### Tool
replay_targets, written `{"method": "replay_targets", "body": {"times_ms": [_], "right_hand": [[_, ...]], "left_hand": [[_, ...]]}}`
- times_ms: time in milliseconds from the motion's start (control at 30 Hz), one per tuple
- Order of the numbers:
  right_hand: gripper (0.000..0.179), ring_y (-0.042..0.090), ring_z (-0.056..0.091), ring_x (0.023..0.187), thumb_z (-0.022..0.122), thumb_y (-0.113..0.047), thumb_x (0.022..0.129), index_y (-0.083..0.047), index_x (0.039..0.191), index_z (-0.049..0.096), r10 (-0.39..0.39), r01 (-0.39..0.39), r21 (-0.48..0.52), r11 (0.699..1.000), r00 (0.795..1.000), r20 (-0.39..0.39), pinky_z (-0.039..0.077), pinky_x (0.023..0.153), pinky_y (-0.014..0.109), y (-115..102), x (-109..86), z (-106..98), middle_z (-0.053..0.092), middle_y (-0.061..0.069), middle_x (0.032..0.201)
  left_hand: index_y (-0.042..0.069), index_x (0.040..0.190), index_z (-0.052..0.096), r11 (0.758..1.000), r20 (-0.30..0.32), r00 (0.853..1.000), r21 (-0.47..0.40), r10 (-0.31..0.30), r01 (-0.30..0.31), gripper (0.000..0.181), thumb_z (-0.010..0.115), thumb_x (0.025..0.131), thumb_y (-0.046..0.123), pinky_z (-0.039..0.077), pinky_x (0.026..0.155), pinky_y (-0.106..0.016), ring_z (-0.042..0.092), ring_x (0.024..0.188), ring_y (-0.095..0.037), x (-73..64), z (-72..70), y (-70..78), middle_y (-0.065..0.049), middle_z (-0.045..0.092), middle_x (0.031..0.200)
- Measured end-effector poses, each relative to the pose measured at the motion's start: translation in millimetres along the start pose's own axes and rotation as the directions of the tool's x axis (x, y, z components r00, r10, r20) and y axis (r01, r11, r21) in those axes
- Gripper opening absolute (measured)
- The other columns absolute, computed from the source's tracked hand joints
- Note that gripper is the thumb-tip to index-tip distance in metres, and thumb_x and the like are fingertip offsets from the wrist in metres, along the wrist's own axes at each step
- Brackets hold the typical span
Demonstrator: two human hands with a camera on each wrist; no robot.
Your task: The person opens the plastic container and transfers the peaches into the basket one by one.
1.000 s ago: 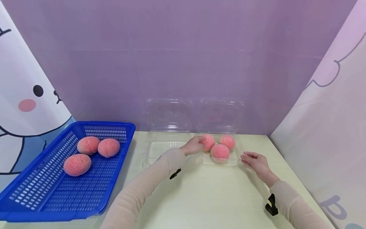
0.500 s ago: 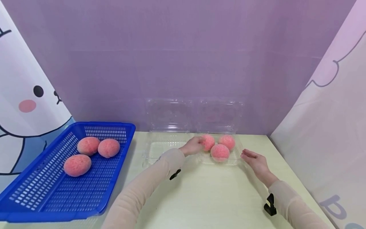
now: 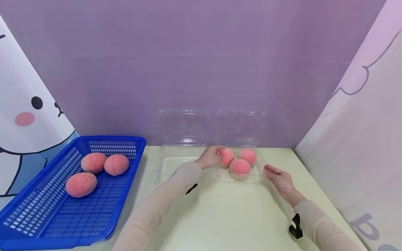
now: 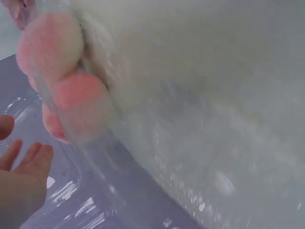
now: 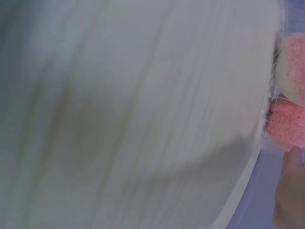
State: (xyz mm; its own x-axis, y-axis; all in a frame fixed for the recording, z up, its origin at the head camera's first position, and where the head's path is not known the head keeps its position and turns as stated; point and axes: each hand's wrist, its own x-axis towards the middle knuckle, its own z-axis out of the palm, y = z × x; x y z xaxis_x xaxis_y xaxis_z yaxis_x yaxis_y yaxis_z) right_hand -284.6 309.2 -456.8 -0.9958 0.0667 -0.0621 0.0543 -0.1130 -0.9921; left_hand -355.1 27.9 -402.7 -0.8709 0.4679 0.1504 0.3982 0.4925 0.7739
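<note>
Three fuzzy pink peaches, a left, a right and a front peach, sit together in the base of the right transparent clamshell box. My left hand is at the left peach, its fingertips overlapping that peach in the head view. In the left wrist view the left hand's fingers are spread loosely beside the fruit. Off the box's right side is my right hand, fingers extended and nothing held. Part of the right hand shows near the peaches in the right wrist view.
Another transparent clamshell stands to the left, its raised lid against the purple backdrop. At far left, a blue plastic basket holds three more peaches. A printed cloth borders the table on the right.
The head view has shifted slightly. Both hands stay nearly where they were, and the peaches keep their places in the box and basket.
</note>
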Motion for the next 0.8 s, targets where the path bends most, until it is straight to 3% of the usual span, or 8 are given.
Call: {"method": "replay_targets", "body": {"times_ms": [67,133,200,267,433,533,667,800], "right_hand": [[0.064,-0.010,0.058,0.089,0.058,-0.006,0.088,0.012,0.138,0.022,-0.001,0.001,-0.011,1.000,1.000,0.003,0.046,0.086,0.012,-0.8,0.5,-0.1,0.063,-0.024,0.090],[0.064,-0.011,0.058,0.089,0.058,-0.006,0.088,0.012,0.138,0.022,0.000,0.000,-0.012,1.000,1.000,0.000,0.046,0.085,0.010,-1.3,0.7,-0.4,0.063,-0.023,0.091],[0.064,-0.010,0.058,0.089,0.058,-0.006,0.088,0.012,0.138,0.022,0.002,-0.002,-0.011,1.000,1.000,-0.002,0.046,0.084,0.010,-1.1,0.7,-0.4,0.063,-0.023,0.092],[0.064,-0.010,0.058,0.089,0.058,-0.005,0.088,0.012,0.137,0.022,0.002,-0.002,-0.009,1.000,1.000,-0.006,0.047,0.083,0.010,-0.1,0.6,0.1,0.063,-0.023,0.092],[0.063,-0.009,0.059,0.089,0.059,-0.005,0.087,0.012,0.137,0.025,0.002,-0.003,-0.043,0.999,0.999,-0.036,0.047,0.083,0.011,2.7,1.1,1.0,0.064,-0.021,0.093],[0.061,-0.012,0.058,0.088,0.061,-0.011,0.087,0.011,0.136,0.030,-0.023,0.014,-0.149,0.989,0.998,-0.059,0.047,0.082,0.010,4.2,1.9,1.0,0.063,-0.005,0.115],[0.059,-0.017,0.055,0.089,0.061,-0.017,0.088,0.007,0.135,0.035,-0.084,0.065,-0.303,0.951,0.995,-0.052,0.046,0.080,0.007,5.6,2.4,1.1,0.038,0.016,0.138],[0.056,-0.015,0.050,0.101,0.060,-0.016,0.088,0.005,0.135,0.037,-0.131,0.115,-0.370,0.922,0.991,-0.018,0.044,0.083,0.006,4.2,2.5,0.6,0.032,0.016,0.141]], "left_hand": [[-0.001,0.125,0.053,0.989,0.012,0.998,0.131,0.066,-0.067,0.040,0.054,0.084,-0.003,0.042,0.100,-0.036,0.050,0.120,-0.026,4.9,-2.7,0.2,-0.014,0.056,0.126],[0.000,0.123,0.056,0.959,0.041,0.992,0.253,0.119,-0.126,0.038,0.057,0.084,-0.001,0.041,0.101,-0.034,0.050,0.120,-0.024,11.6,-4.0,-1.9,-0.012,0.057,0.125],[0.002,0.124,0.055,0.923,0.081,0.987,0.350,0.142,-0.162,0.042,0.062,0.083,0.004,0.039,0.103,-0.033,0.048,0.122,-0.023,18.5,-3.5,-5.3,-0.010,0.056,0.126],[0.005,0.127,0.053,0.901,0.117,0.985,0.400,0.129,-0.166,0.048,0.066,0.082,0.012,0.035,0.106,-0.035,0.044,0.126,-0.022,24.6,-1.0,-9.0,-0.007,0.053,0.131],[0.011,0.134,0.046,0.871,0.158,0.983,0.466,0.094,-0.158,0.061,0.068,0.079,0.026,0.028,0.110,-0.038,0.036,0.132,-0.020,38.8,12.3,-15.3,-0.001,0.045,0.139],[0.013,0.134,0.046,0.865,0.152,0.985,0.480,0.083,-0.147,0.059,0.066,0.080,0.024,0.029,0.110,-0.039,0.036,0.132,-0.020,44.1,21.0,-16.8,0.000,0.043,0.140],[0.014,0.135,0.044,0.855,0.144,0.987,0.502,0.065,-0.130,0.058,0.064,0.081,0.019,0.026,0.111,-0.039,0.033,0.134,-0.021,45.0,29.8,-20.4,-0.002,0.039,0.143],[0.012,0.135,0.044,0.834,0.111,0.989,0.534,0.094,-0.139,0.063,0.067,0.077,0.016,0.026,0.111,-0.036,0.033,0.134,-0.020,45.2,35.4,-26.6,-0.004,0.039,0.144]]}}
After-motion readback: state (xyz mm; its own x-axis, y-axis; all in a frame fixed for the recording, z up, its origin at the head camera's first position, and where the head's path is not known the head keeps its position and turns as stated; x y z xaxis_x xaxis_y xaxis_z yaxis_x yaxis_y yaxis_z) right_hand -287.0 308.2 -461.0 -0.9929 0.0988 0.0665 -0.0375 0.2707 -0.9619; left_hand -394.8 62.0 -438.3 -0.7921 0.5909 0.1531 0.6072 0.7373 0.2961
